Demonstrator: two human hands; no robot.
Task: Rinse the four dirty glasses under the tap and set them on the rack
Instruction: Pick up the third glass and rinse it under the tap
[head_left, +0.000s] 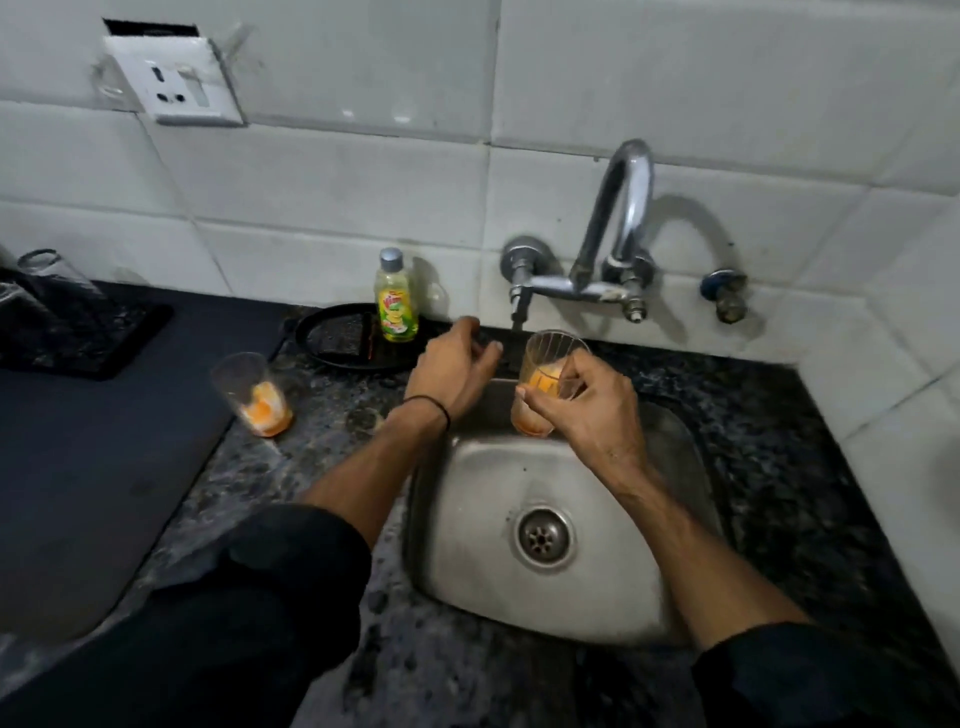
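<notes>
My right hand (587, 400) grips a ribbed clear glass (551, 364) with orange residue inside, held over the back of the steel sink (467, 545), just below the tap spout (519, 312). My left hand (452, 364) hovers beside it near the sink's back edge, fingers loosely curled and holding nothing. A second dirty glass (254, 395) with orange dregs stands on the speckled counter to the left. On the dark rack mat (130, 338) at far left, two clear glasses (47, 291) stand upside down.
A yellow dish-soap bottle (397, 301) stands on a black round tray (337, 338) behind my left hand. The chrome tap (618, 223) juts from the tiled wall. A dark cooktop surface (93, 467) fills the left side. A wall socket (176, 83) sits above.
</notes>
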